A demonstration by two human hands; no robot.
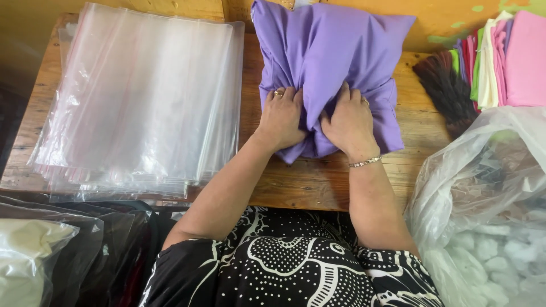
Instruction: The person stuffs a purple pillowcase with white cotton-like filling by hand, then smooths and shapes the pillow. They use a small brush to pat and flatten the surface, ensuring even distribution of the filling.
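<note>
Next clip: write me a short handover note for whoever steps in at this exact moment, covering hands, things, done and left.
Left hand and right hand both press and grip the near edge of the purple pillow on the wooden table.
Stack of clear plastic bags lies to the left, apart from the pillow.
Bag of white stuffing stands at right; folded coloured cloths behind it.
Done: pillow looks stuffed.
Left: near edge still bunched in the hands; pillow not bagged.

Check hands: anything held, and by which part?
Both the left hand and right hand grip the purple pillow at its near edge, fingers bunching the fabric there.
</note>
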